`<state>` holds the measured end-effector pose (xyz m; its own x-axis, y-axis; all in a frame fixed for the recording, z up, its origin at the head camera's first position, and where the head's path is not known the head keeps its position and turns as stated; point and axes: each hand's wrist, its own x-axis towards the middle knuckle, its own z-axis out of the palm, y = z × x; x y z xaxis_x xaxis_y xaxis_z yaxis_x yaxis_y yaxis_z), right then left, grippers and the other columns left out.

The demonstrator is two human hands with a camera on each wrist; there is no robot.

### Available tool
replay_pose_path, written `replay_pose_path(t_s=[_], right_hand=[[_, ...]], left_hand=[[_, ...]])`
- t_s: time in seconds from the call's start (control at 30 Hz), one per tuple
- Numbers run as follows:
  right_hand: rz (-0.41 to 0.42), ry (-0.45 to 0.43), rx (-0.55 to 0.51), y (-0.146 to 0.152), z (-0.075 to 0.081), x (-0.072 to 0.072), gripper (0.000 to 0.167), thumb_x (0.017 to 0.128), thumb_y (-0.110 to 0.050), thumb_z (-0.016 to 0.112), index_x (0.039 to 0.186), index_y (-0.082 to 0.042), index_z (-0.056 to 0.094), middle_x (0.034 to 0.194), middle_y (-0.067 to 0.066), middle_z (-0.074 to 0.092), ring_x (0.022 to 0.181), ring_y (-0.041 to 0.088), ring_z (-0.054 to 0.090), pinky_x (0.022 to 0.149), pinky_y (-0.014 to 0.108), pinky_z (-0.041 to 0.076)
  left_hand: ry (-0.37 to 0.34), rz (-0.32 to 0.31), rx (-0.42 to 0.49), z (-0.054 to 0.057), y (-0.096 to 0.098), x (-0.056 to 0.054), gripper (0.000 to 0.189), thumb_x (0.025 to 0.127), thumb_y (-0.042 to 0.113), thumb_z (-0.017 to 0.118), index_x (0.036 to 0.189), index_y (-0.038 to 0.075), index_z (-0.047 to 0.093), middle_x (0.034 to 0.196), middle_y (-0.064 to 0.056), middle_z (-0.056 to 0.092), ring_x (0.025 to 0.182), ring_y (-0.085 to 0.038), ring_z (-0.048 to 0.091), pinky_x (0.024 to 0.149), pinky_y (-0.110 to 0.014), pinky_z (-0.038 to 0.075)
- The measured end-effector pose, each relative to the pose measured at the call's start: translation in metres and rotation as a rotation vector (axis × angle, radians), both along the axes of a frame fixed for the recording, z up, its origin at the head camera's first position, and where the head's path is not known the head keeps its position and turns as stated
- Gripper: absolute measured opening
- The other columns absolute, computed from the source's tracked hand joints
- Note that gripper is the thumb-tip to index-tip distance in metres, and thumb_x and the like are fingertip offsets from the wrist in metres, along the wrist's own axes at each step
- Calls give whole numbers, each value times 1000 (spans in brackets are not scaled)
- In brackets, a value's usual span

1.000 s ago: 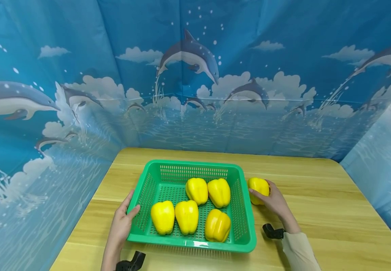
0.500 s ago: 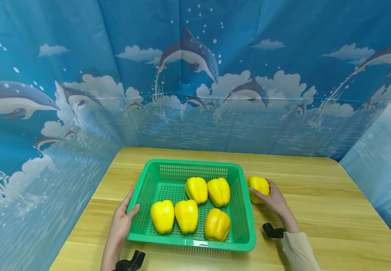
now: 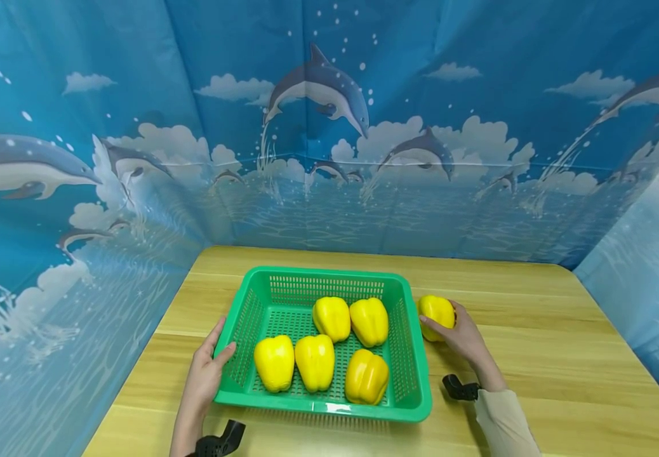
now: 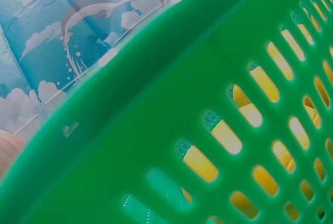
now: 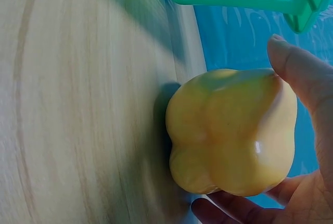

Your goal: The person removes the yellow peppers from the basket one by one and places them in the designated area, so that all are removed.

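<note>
A green plastic basket with slotted walls holds several yellow bell peppers. My left hand grips its left rim, the thumb over the edge and the other fingers along the outer side. Up close, the slotted basket wall fills the left wrist view, with yellow showing through the slots. Just right of the basket, my right hand holds another yellow bell pepper between thumb and fingers. The right wrist view shows this pepper low by the tabletop, the fingers curled around its far side.
A pale wooden table lies under everything. Behind it and at both sides hangs a blue curtain printed with dolphins. Black camera mounts sit on both wrists.
</note>
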<state>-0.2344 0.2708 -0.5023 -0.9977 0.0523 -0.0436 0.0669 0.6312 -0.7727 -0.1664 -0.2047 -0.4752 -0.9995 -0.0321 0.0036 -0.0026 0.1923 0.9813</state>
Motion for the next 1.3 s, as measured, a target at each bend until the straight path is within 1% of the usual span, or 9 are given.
replay_pose_path(t_s=[0.13, 0.33, 0.53, 0.67, 0.8, 1.0, 1.17, 1.3], right_hand=[[1, 7, 6, 1, -1, -1, 97, 87, -52, 62, 145, 10, 16, 129, 31, 40, 105, 38, 50, 82, 47, 45], [-2, 9, 14, 2, -4, -1, 99, 86, -51, 64, 145, 11, 15, 131, 32, 38, 106, 39, 49, 84, 48, 45], [-1, 25, 4, 2, -5, 1, 98, 85, -48, 67, 145, 11, 16, 130, 32, 39, 106, 39, 49, 85, 48, 45], [-1, 34, 3, 2, -5, 2, 98, 85, -46, 68, 145, 11, 15, 132, 33, 37, 109, 41, 48, 87, 51, 44], [4, 39, -2, 2, -5, 3, 100, 85, -43, 69, 145, 12, 11, 136, 35, 32, 113, 44, 45, 90, 55, 42], [7, 43, -4, 3, -6, 4, 101, 86, -42, 69, 146, 11, 8, 139, 36, 27, 116, 45, 42, 92, 56, 40], [9, 38, -18, 2, -6, 6, 104, 85, -41, 70, 147, 8, 3, 142, 36, 22, 120, 46, 37, 94, 58, 37], [16, 24, -44, 3, -5, 10, 110, 84, -42, 71, 148, 6, -3, 141, 37, 23, 121, 47, 36, 94, 58, 37]], left_hand=[[0, 4, -1, 0, 1, 0, 58, 101, 11, 45, 152, 10, 19, 157, -12, 10, 142, -28, 3, 111, -52, 7], [-6, -5, -1, 1, 0, 1, 58, 102, 12, 44, 153, 11, 17, 157, -11, 8, 142, -28, 1, 112, -51, 6], [-7, -1, -2, 1, 1, 1, 58, 101, 11, 44, 152, 10, 18, 157, -12, 8, 142, -28, 1, 112, -52, 6], [-10, 1, 0, 2, 1, 0, 58, 101, 11, 44, 152, 9, 18, 157, -12, 9, 142, -29, 2, 112, -52, 6], [-20, 1, 5, 3, 2, 0, 57, 101, 11, 44, 152, 10, 18, 157, -11, 10, 142, -28, 3, 112, -51, 7], [-29, 5, 8, 3, 1, -1, 58, 101, 10, 44, 152, 10, 18, 157, -12, 10, 142, -27, 3, 112, -50, 7], [-18, 5, 4, 5, 1, -1, 57, 101, 11, 44, 152, 10, 19, 157, -11, 10, 142, -27, 3, 112, -50, 7], [-12, -5, 5, 5, 1, 0, 58, 102, 11, 44, 153, 10, 17, 157, -11, 8, 142, -27, 3, 112, -49, 7]])
